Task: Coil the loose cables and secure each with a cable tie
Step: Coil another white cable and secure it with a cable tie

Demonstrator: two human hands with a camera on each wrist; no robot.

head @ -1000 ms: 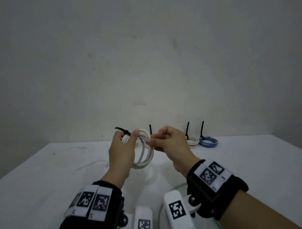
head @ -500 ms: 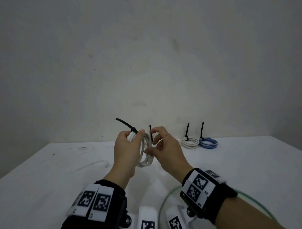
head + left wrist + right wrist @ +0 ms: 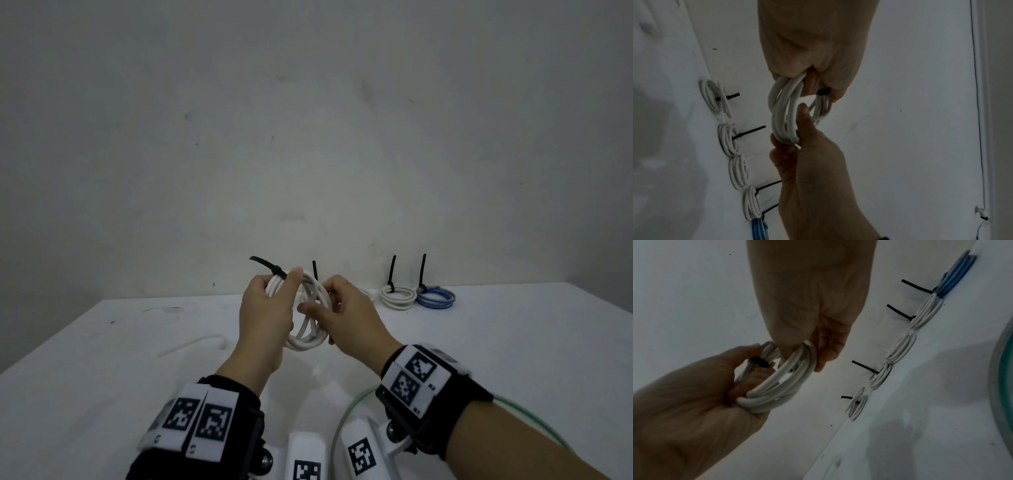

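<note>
Your right hand (image 3: pixel 346 318) covers the right side of the white coil (image 3: pixel 310 337), and the row of tied coils along the wall edge is partly hidden behind both hands; only a white one (image 3: pixel 397 297) and a blue one (image 3: pixel 435 298) show clearly from the head. Since half a second ago, your right fingers have left the tie's region and now curl around the coil's loops. Your left hand (image 3: pixel 269 310) grips the coil beside the black cable tie (image 3: pixel 270 268), fingers wrapped round the strands. The coil hangs above the table (image 3: pixel 102 359), standing nearly upright, its tie tail pointing up and to the left.
</note>
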